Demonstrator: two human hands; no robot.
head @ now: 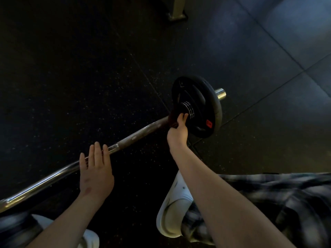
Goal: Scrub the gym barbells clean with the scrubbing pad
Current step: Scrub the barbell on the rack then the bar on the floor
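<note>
Head view: barbell [139,133] lies on rubber floor [89,68]. Right hand [178,133] grips dark scrubbing pad [172,120] around shaft, against weight plate [197,106]. Left hand [95,170] flat over mid-shaft, fingers straight. Shaft beside pad looks dull; scrubbing judged unfinished.

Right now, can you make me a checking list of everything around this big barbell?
Surface: dark speckled rubber floor, with seams between the tiles.
Job's things: barbell on the floor, black weight plate at its far end; dark scrubbing pad on the barbell beside the plate.
Clutter: nothing seen.
Hands: right hand grips the scrubbing pad; left hand is open, straight fingers over the barbell.
Cables: nothing seen.
Surroundings: white shoe and checked trousers close by; metal equipment foot at the top.
</note>
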